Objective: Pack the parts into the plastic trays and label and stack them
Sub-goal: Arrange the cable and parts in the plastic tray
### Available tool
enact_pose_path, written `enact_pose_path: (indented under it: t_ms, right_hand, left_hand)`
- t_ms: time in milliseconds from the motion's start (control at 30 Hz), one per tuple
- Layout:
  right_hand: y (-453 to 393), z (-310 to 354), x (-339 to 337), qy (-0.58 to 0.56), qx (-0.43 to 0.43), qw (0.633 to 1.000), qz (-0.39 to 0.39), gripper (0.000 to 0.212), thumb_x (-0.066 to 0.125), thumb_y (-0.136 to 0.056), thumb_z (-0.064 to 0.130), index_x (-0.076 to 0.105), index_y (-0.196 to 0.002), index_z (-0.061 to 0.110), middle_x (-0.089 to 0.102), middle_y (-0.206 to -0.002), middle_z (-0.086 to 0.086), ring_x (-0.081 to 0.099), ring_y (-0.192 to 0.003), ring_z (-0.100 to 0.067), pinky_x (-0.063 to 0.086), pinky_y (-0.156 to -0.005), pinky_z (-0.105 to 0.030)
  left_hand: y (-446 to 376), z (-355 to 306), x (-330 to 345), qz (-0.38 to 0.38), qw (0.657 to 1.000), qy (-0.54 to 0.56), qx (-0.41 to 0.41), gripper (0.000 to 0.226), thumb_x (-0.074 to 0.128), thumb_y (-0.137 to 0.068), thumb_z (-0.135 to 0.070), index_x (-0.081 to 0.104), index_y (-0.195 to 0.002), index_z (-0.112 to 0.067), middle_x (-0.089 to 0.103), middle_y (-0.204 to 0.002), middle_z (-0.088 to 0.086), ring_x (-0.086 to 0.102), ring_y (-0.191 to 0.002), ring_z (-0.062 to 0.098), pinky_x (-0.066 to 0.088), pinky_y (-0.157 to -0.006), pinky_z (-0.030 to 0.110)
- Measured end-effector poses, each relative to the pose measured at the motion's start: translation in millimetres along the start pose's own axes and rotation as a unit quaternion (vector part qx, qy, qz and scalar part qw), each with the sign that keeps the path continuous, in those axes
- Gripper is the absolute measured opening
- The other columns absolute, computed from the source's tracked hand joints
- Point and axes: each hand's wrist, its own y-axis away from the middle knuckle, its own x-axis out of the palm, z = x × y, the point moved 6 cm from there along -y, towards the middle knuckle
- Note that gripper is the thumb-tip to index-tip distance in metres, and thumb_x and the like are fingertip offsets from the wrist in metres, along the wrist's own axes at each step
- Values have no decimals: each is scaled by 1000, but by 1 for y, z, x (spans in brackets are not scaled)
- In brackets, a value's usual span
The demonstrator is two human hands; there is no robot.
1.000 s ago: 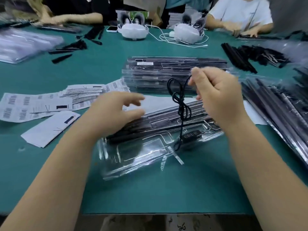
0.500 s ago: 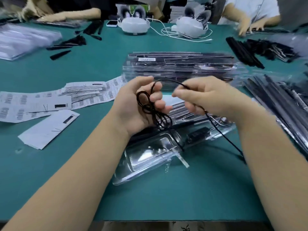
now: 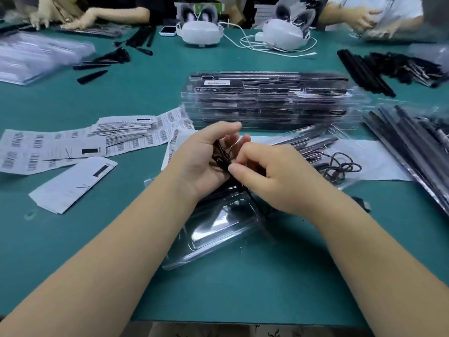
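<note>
Left grip [image 3: 206, 159]: I cradle the black cord [image 3: 222, 158].
Right grip [image 3: 274, 176]: I pinch it.
Risk: coil springs loose, missing the clear tray [image 3: 218, 229] near the table's front edge.

Left hand [image 3: 206, 161] and right hand [image 3: 274, 176] meet, fingers curled.

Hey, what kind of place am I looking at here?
Probably a hand-packing line in a small workshop or factory: a stack of filled clear trays, sheets of barcode labels, and other workers' hands busy around a shared green table.
</note>
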Motion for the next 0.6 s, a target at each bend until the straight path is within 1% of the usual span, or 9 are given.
enact_pose_path:
  t_ms: [67, 133, 233, 300, 367, 400, 467, 533, 600]
  right_hand:
    - [-1, -7, -3, 54, 27, 998, 21, 35, 51, -84, 49, 48, -63, 22, 52, -54, 5, 47, -54, -9, 40, -58, -35]
    - [1, -19, -4, 39, 73, 992, 98, 47, 50, -77, 60, 50, -61, 16, 58, -55, 1, 49, -50, -8, 41, -54, -28]
    - [12, -30, -6, -159, 149, 959, 183, 45, 57, -71, 62, 63, -78, 18, 60, -55, 2, 46, -45, -8, 37, -44, -18]
    - [13, -34, -13, -252, 172, 939, 157, 26, 54, -85, 47, 64, -83, 23, 58, -55, 2, 42, -42, -9, 33, -40, -17]
    - [11, -34, -17, -252, 162, 946, 128, 22, 54, -92, 29, 64, -74, 22, 57, -53, 3, 38, -38, -5, 29, -37, -13]
    - [10, -31, -14, -243, 155, 949, 124, 22, 56, -91, 26, 63, -71, 21, 56, -52, 4, 38, -37, -2, 29, -37, -11]
    - [10, -24, -3, -236, 161, 949, 134, 20, 58, -87, 36, 63, -77, 19, 55, -50, 5, 41, -39, -1, 30, -38, -9]
    - [9, -19, 10, -244, 177, 944, 132, 32, 54, -83, 50, 61, -90, 20, 53, -50, 5, 39, -39, -6, 30, -38, -14]
    - [6, -16, 17, -257, 176, 943, 118, 42, 51, -87, 50, 58, -84, 9, 45, -47, 6, 31, -39, -9, 25, -36, -18]
  left_hand:
    - [-2, 0, 1, -10, 999, 34, -5, 18, 57, -87, -8, 61, -70, -5, 64, -65, 4, 67, -59, 12, 55, -55, 23]
    - [-3, -1, 2, -14, 996, 81, -22, 36, 52, -96, -22, 60, -63, -9, 60, -58, -4, 61, -48, 6, 50, -45, 19]
    - [-2, -3, 5, 28, 986, 147, -66, 37, 42, -99, -41, 43, -70, -18, 34, -45, -10, 32, -30, 1, 29, -30, 14]
    - [-1, -4, 2, 28, 982, 170, -73, 38, 39, -99, -44, 41, -72, -18, 27, -44, -10, 25, -29, 3, 19, -29, 14]
    - [-2, -3, -2, 11, 980, 184, -73, 40, 38, -99, -45, 41, -71, -17, 25, -44, -9, 23, -29, 4, 16, -29, 14]
    - [-2, -3, -2, 8, 979, 191, -73, 40, 38, -99, -45, 41, -70, -17, 25, -44, -9, 23, -28, 4, 15, -29, 14]
    - [-1, -3, 1, 23, 978, 193, -72, 39, 38, -99, -44, 42, -71, -17, 25, -43, -9, 23, -28, 4, 15, -28, 14]
    - [1, -7, 7, 65, 981, 171, -56, 38, 38, -99, -42, 45, -72, -16, 25, -41, -9, 23, -27, 4, 15, -27, 14]
    - [6, -12, 15, 120, 983, 137, -30, 32, 40, -96, -39, 47, -74, -16, 25, -40, -9, 25, -27, 4, 19, -27, 13]
